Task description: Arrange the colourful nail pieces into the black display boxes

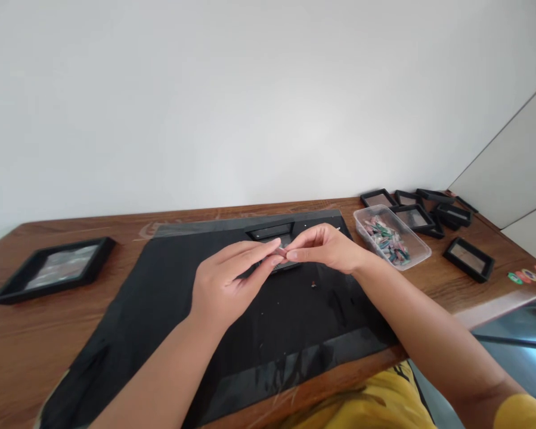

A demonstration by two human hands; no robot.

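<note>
My left hand and my right hand meet over the black mat. Between their fingertips they pinch a small, pale packet, its contents too small to make out. Thumb and forefinger are pressed together on both hands. Just behind and below them lies a black frame, partly hidden by the fingers. A tiny dark bit rests on the mat beneath my right wrist.
Right of the mat, a clear plastic tub holds many small colourful packets. Several black frames are piled behind it, and a single frame lies nearer. Far left is a larger black tray-like frame with clear packets inside. Round stickers sit at the right edge.
</note>
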